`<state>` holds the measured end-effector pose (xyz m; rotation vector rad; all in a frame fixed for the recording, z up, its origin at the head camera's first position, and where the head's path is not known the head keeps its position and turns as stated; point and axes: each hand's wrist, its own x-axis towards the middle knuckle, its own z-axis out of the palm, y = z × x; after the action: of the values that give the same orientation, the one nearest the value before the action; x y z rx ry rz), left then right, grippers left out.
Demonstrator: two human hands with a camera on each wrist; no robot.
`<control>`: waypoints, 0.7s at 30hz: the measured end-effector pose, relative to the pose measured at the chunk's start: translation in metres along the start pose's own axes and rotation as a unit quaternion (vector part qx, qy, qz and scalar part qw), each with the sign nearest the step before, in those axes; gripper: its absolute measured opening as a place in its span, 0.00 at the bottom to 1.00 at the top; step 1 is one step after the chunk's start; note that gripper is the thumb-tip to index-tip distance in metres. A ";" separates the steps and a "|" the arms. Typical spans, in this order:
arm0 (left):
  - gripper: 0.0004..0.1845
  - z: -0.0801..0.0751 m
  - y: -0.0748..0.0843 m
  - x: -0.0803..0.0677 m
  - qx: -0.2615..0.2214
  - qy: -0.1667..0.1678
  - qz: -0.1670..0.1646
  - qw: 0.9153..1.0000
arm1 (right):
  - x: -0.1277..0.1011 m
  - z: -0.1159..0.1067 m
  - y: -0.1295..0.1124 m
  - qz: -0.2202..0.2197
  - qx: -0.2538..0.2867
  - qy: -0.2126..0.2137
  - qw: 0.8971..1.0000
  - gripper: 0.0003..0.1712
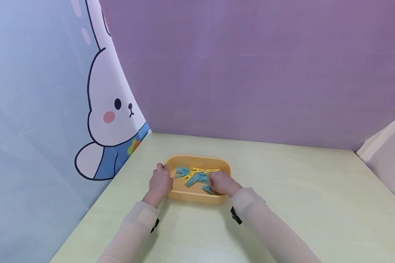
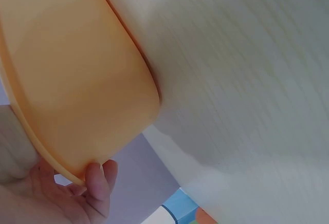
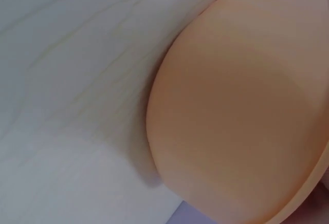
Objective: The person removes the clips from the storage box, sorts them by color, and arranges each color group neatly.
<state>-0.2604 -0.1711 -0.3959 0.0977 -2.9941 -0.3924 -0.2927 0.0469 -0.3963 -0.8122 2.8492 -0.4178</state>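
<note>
- The orange tray [image 1: 197,197] is sitting on the pale counter [image 1: 283,204], just below the middle of the head view, with a loose heap of blue clothespins [image 1: 197,178] and yellow clothespins [image 1: 197,170] lying across one another inside it.
- The left hand [image 1: 160,182] is gripping the tray's left rim; in the left wrist view, at the lower left of the frame, the fingers [image 2: 97,180] are curling over the rim's edge, so they are closed on the tray itself.
- The right hand [image 1: 222,182] is reaching down into the tray's right side, lying on the pins there; whether its fingers are pinching a pin or merely resting on the pile, I cannot tell from these views.
- The right wrist view is showing only the tray's outer wall [image 3: 241,111] and the counter, no pins at all.
- Risk one, as I judge it: the pins are crossing each other, so lifting one could be dragging a neighbour up with it and dropping it over the low rim onto the counter.
- Risk two: the left hand is holding only a corner of the rim, so a hard tug from the right could be tilting or sliding the light tray and scattering the heap.
- Risk three: a weak pinch on a smooth pin could be letting it slip back.
</note>
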 end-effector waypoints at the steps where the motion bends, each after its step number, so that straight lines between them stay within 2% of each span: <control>1: 0.32 0.000 0.000 0.000 0.000 -0.001 -0.001 1.000 | 0.001 0.001 0.000 0.003 -0.001 -0.003 1.000 0.13; 11: 0.32 0.000 0.000 0.000 0.001 -0.001 0.000 1.000 | 0.001 0.001 0.000 -0.001 -0.017 0.009 1.000 0.13; 21: 0.33 0.000 0.001 0.000 -0.002 -0.007 -0.005 1.000 | 0.002 -0.002 -0.001 0.020 -0.012 -0.027 0.999 0.10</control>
<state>-0.2606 -0.1703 -0.3952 0.1097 -3.0071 -0.4007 -0.2946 0.0452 -0.3943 -0.7574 2.8211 -0.3520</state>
